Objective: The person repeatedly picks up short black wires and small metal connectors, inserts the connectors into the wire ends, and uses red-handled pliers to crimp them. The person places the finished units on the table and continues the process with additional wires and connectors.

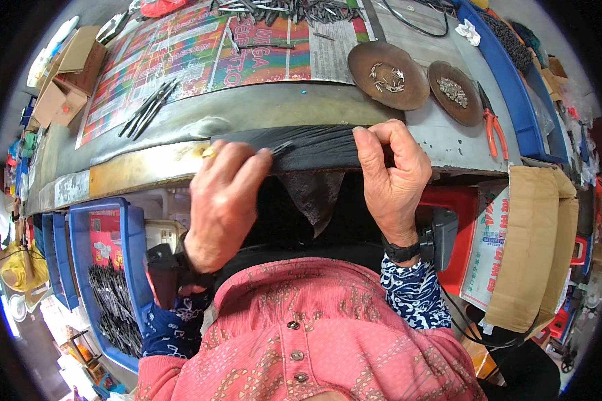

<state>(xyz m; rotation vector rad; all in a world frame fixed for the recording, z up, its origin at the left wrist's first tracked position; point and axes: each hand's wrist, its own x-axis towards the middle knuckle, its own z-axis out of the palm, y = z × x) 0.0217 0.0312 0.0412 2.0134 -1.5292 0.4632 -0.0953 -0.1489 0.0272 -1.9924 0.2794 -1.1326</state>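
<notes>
My left hand (224, 197) and my right hand (391, 177) both grip a black folded umbrella canopy (314, 148) stretched along the near edge of the metal-topped workbench (261, 110). The fingers of each hand curl over the black fabric, one at each end. A flap of dark fabric (314, 197) hangs down between the hands. A ring shows on my left hand. Both wrists carry black strapped devices.
Two round brown dishes (388, 75) (455, 92) holding small metal parts sit on the bench, with orange-handled pliers (493, 130) to the right. Thin metal rods (147, 107) lie on colourful newspaper. Blue bins (114, 281) with dark rods stand lower left; a brown cardboard piece (535, 247) is right.
</notes>
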